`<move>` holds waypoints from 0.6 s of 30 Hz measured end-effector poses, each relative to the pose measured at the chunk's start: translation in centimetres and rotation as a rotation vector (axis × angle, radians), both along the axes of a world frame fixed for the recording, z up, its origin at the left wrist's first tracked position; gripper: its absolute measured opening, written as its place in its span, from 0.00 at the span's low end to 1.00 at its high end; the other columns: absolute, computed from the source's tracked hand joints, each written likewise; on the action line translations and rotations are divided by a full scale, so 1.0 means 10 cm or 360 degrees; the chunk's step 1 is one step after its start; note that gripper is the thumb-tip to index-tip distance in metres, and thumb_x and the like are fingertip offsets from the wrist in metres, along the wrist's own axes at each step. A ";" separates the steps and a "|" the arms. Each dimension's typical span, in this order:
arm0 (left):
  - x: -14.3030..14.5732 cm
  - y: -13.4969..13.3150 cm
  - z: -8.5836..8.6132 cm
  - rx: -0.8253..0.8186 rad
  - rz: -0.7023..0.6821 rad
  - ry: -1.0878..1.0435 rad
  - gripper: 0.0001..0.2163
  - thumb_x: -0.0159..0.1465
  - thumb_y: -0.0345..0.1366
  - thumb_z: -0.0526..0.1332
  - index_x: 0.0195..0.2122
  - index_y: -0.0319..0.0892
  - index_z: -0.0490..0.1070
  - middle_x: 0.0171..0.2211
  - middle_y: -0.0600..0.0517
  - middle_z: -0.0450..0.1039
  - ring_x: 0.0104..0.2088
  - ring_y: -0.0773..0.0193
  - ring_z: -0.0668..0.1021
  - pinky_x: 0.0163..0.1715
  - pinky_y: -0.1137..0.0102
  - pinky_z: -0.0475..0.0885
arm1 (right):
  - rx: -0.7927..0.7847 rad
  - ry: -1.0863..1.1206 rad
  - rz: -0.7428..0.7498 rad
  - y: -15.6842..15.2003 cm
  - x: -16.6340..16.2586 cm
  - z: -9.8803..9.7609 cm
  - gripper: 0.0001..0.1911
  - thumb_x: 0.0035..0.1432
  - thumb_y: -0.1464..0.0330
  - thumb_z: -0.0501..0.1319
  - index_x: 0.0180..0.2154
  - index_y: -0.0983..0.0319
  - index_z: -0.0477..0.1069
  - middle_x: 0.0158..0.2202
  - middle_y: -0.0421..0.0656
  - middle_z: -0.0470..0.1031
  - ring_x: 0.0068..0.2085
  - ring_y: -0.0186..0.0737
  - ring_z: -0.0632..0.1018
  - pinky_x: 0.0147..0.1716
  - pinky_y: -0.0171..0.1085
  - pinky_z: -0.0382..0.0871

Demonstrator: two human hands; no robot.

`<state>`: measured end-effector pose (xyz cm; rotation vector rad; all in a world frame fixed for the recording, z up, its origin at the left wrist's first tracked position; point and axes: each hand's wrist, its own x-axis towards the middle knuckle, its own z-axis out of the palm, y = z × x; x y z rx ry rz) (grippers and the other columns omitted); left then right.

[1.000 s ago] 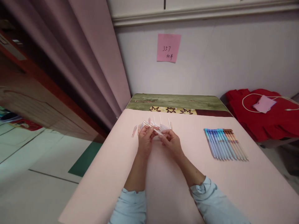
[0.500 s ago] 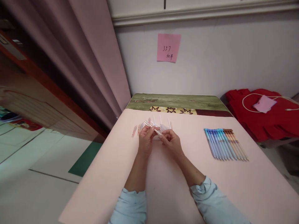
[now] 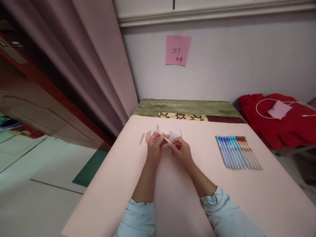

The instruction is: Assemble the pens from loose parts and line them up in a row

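My left hand (image 3: 154, 148) and my right hand (image 3: 181, 149) meet over the middle of a pale pink table (image 3: 172, 197). Both are closed in a pinch on one thin, clear pen part (image 3: 165, 137) that runs slantwise between them. Just beyond the fingers lies a small pile of loose clear and white pen parts (image 3: 170, 131), with a few pinkish caps (image 3: 145, 137) to its left. A neat row of assembled pens (image 3: 237, 152), blue on the left and brown on the right, lies to the right of my hands.
A pink curtain (image 3: 98, 59) hangs at the left. A pink sticky note (image 3: 178, 50) is on the wall behind. A green patterned surface (image 3: 187, 108) adjoins the table's far edge. Red cloth (image 3: 278, 121) with a white cable and a pink paper lies at the right.
Almost nothing differs; the fingers of both hands shift slightly on the clear pen part, and the view nudges a little.
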<state>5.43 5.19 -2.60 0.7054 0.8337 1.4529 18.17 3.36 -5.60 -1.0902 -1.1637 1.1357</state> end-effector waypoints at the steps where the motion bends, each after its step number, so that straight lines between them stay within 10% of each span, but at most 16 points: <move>1: 0.00 0.00 0.00 0.0003 -0.0002 0.0002 0.14 0.53 0.38 0.72 0.32 0.40 0.68 0.32 0.49 0.79 0.29 0.67 0.78 0.35 0.70 0.73 | 0.0005 -0.0014 0.0015 0.00 0.00 0.00 0.19 0.50 0.53 0.69 0.32 0.59 0.68 0.20 0.35 0.70 0.21 0.32 0.70 0.22 0.32 0.66; 18: 0.04 0.01 -0.03 0.0027 0.0105 0.0234 0.12 0.52 0.40 0.72 0.30 0.39 0.73 0.30 0.50 0.78 0.27 0.69 0.75 0.31 0.73 0.70 | 0.0069 0.0007 0.0040 -0.02 0.00 0.04 0.15 0.54 0.55 0.67 0.33 0.61 0.71 0.23 0.37 0.70 0.23 0.32 0.70 0.23 0.32 0.66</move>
